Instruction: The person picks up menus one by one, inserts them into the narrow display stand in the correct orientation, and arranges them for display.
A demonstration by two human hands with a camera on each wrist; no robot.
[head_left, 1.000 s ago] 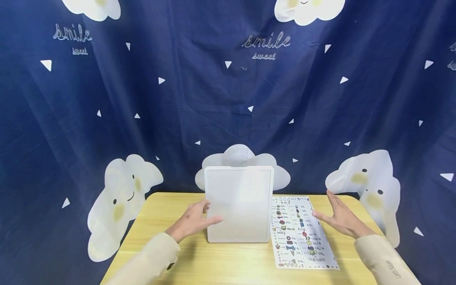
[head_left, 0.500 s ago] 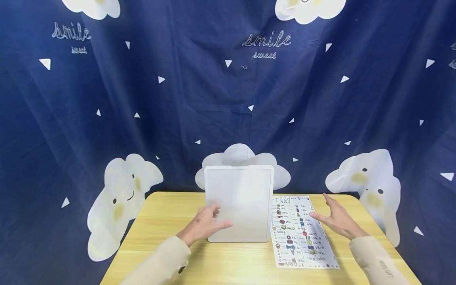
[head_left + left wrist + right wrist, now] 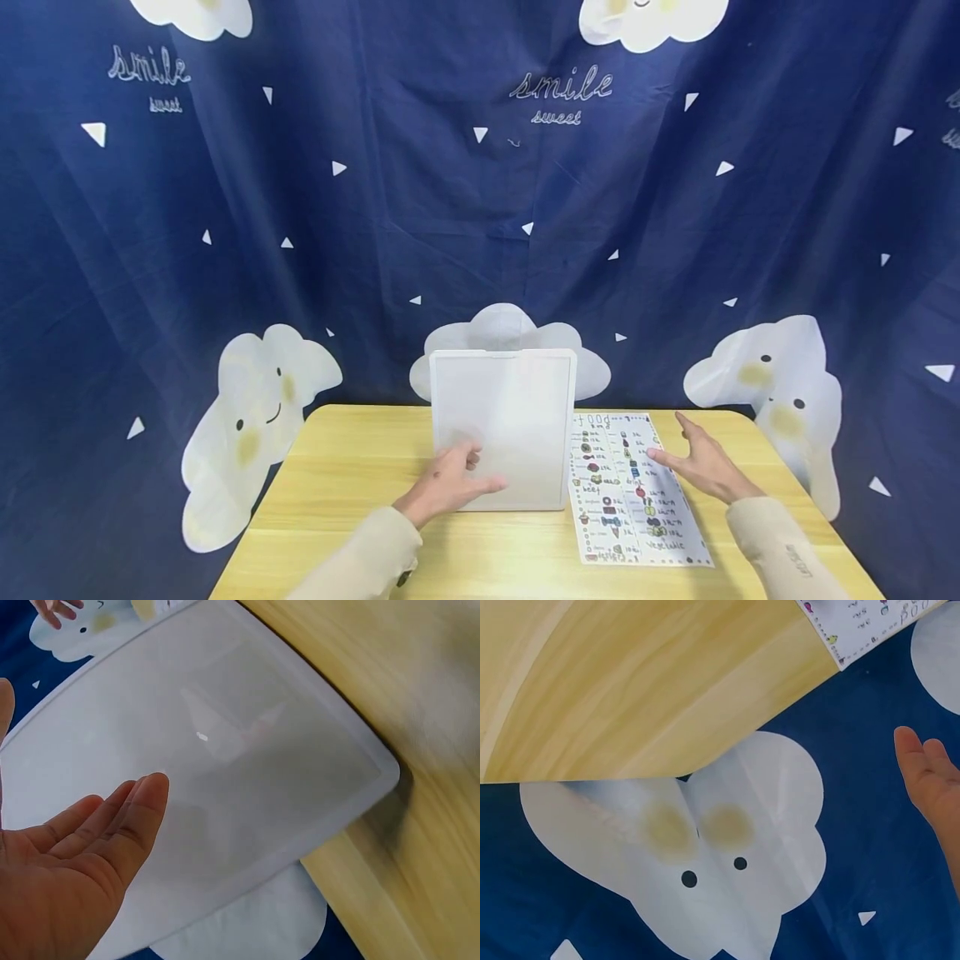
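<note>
— Item under the hands?
— One white board [image 3: 504, 421], square with rounded corners and a raised rim, its face blank and glossy.
— Pose?
— Standing near upright on its lower edge on the counter [image 3: 352, 467].
— Position?
— Centre of the counter, just beside a printed food sheet [image 3: 633, 492] lying flat on its right.

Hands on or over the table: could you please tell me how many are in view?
2. The left hand is in front of the upright white board; the right hand hovers over the printed sheet, fingers spread.
</note>
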